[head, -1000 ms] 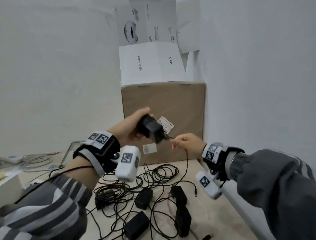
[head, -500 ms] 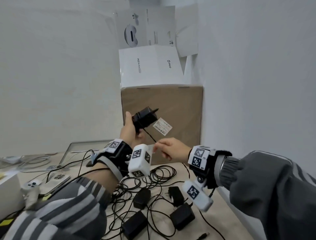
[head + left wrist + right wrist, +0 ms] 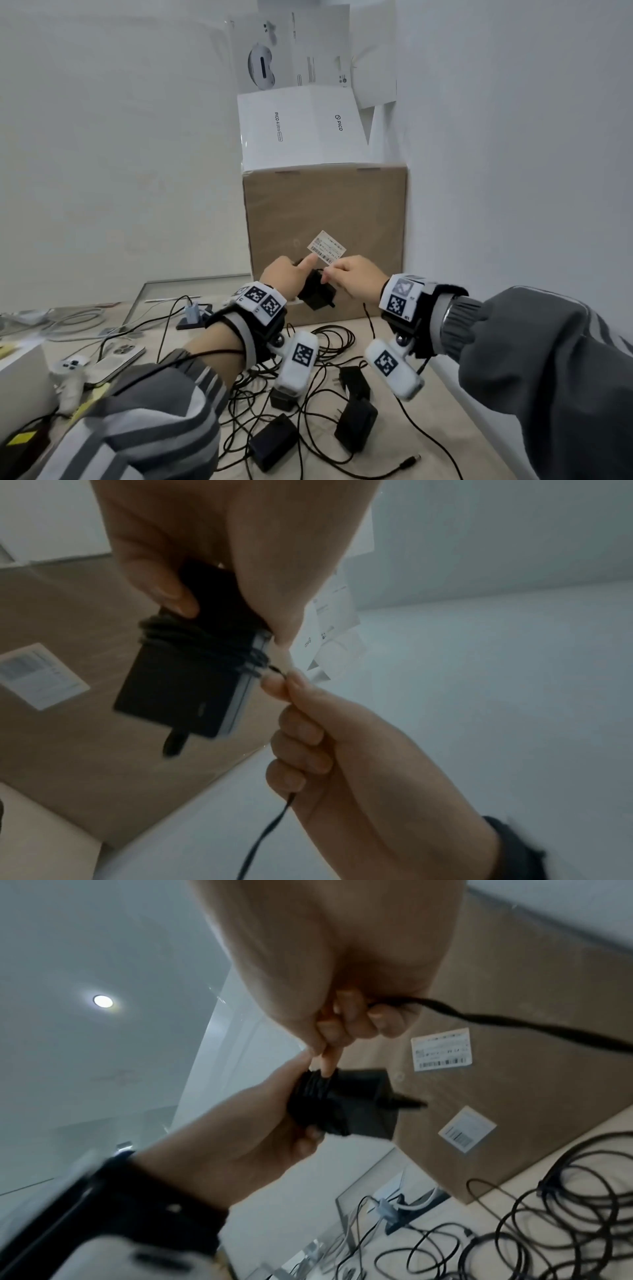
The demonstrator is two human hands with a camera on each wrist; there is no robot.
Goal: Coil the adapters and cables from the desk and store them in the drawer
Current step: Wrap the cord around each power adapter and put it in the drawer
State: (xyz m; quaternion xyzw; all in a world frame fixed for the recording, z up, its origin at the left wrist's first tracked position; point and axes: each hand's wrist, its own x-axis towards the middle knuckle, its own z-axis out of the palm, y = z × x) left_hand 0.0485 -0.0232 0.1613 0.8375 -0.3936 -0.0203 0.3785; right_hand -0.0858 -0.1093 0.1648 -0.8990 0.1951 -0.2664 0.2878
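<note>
We wrap the cable (image 3: 205,645) round the adapter (image 3: 317,295).
Our left hand (image 3: 285,278) grips the adapter; right hand (image 3: 354,279) fingers (image 3: 277,688) pinch the cable.

Cardboard box (image 3: 325,212) + wall (image 3: 513,171) close ahead

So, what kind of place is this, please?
Probably an office or lab desk in a corner: a PICO headset box on a cardboard carton, black power adapters and tangled cables on the desk.

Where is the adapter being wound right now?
In the head view the adapter is held up in the left hand, centre frame before the cardboard box, the right hand pinching its cable beside it.
</note>
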